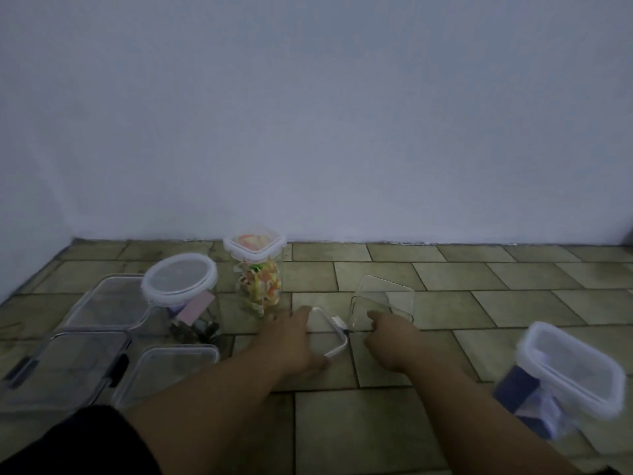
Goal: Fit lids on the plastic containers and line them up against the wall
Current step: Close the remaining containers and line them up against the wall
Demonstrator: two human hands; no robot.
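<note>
On the tiled floor, my left hand (pixel 291 341) grips a square white-rimmed lid (pixel 330 332) that lies flat. Just right of it, my right hand (pixel 390 337) holds the near side of an empty clear square container (pixel 383 298) with no lid. A tall lidded jar (pixel 258 269) of orange and yellow pieces stands close to the wall (pixel 342 132). A round lidded jar (pixel 181 289) with a pink slip inside stands to the left. A lidded rectangular container (pixel 568 375) with blue contents sits at the far right.
Flat clear containers lie at the left: one (pixel 109 303) behind the round jar, a latched one (pixel 65 368) in front, and a smaller one (pixel 171 365) beside my left forearm. Bare tiles (pixel 479 269) run along the wall to the right.
</note>
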